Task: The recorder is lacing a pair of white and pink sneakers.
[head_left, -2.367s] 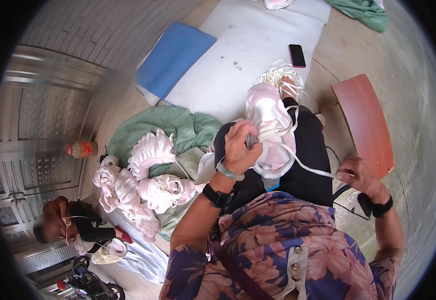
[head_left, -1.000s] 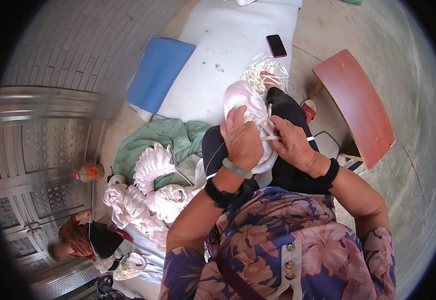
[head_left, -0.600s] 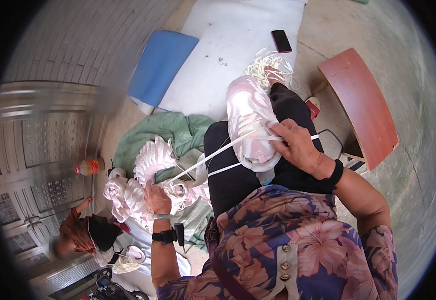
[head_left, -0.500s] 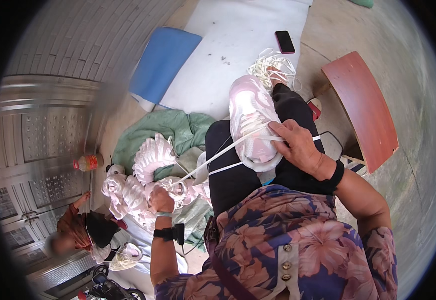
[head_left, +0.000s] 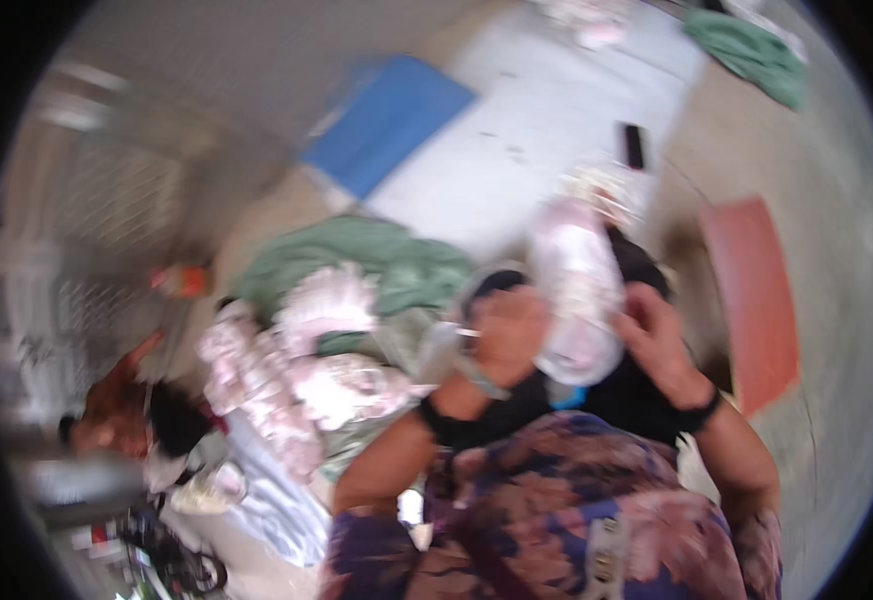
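- See a pale pink and white shoe (head_left: 577, 285) on the black-trousered lap (head_left: 645, 390), toe pointing away from the body toward the near end of the white sheet (head_left: 557, 100), rounded collar nearest the waist; surface detail smeared by blur.
- Find the left hand (head_left: 512, 335) at the shoe's left side, fingers bent inward; cannot tell how far open or whether gripping anything.
- Find the right hand (head_left: 657, 335) at the shoe's right side, fingers partly curled; cannot tell any hold on shoe or lace.
- Note a red-and-orange bottle (head_left: 179, 281) beyond the left edge of the green cloth (head_left: 357, 250), contents too blurred to make out.
- Make out a heap of similar shoes (head_left: 342, 390) along the green cloth's near left edge.
- Spot a tangle of white laces (head_left: 589, 184) at the near end of the sheet's right edge, a dark phone (head_left: 633, 146) just beyond, and a blue mat (head_left: 392, 130) across the left edge.
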Demonstrator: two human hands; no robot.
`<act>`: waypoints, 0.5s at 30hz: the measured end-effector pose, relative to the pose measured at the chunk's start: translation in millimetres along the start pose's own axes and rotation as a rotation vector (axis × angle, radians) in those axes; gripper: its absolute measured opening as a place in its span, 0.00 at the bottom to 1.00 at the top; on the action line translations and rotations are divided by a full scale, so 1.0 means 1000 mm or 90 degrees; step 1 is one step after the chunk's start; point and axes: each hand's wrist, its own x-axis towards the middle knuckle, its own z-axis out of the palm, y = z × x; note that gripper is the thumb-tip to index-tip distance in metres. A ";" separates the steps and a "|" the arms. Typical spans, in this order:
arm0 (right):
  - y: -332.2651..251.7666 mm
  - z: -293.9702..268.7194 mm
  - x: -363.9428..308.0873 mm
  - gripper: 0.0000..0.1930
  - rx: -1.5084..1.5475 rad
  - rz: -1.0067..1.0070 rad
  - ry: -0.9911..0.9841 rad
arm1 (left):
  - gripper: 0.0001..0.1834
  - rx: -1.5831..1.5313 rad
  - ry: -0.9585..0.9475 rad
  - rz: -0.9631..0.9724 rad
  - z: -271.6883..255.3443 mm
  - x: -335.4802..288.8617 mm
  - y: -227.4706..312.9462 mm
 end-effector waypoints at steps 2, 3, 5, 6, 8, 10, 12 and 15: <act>-0.003 -0.006 0.004 0.05 0.073 0.032 -0.022 | 0.08 -0.115 0.248 0.118 0.035 -0.003 -0.005; 0.016 -0.015 0.002 0.05 0.119 0.031 0.008 | 0.10 -0.146 0.171 0.026 0.021 0.008 0.016; 0.031 -0.028 0.002 0.05 0.190 0.067 -0.010 | 0.11 -0.229 0.121 -0.024 0.023 0.017 0.022; 0.037 -0.030 0.004 0.04 0.222 0.097 -0.020 | 0.11 -0.261 0.112 -0.028 0.030 0.020 0.022; 0.042 -0.025 0.010 0.04 0.240 0.085 -0.051 | 0.11 -0.344 0.127 -0.042 0.042 0.020 0.018; 0.039 -0.028 0.014 0.03 0.243 0.094 -0.044 | 0.10 -0.348 0.155 -0.037 0.039 0.018 0.019; 0.033 -0.027 0.011 0.04 0.216 0.078 -0.052 | 0.10 -0.350 0.191 -0.050 0.040 0.018 0.019; 0.004 -0.011 0.014 0.09 0.186 0.081 -0.034 | 0.09 -0.360 0.169 -0.025 0.022 0.015 0.009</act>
